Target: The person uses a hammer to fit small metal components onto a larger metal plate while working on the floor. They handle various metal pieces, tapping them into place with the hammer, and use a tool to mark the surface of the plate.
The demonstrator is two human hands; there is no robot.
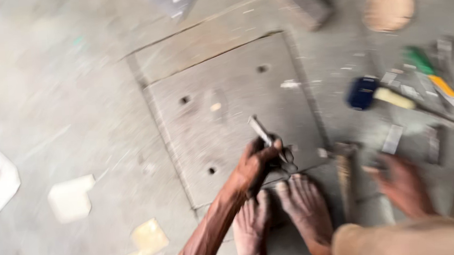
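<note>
The picture is blurred by motion. My left hand is closed around a thin grey metal tool whose tip points up and to the left, above a concrete cover slab with several small holes. My right hand hovers low over the floor to the right, fingers spread, close to a scatter of tools; nothing shows in its grasp. My two bare feet rest on the slab's near edge, between the hands.
Hand tools lie at the right: a blue-and-cream handled tool, a green-handled one, an orange-handled one, a wooden-handled one. A round wooden disc sits far right. Pale tile scraps lie on the floor at left.
</note>
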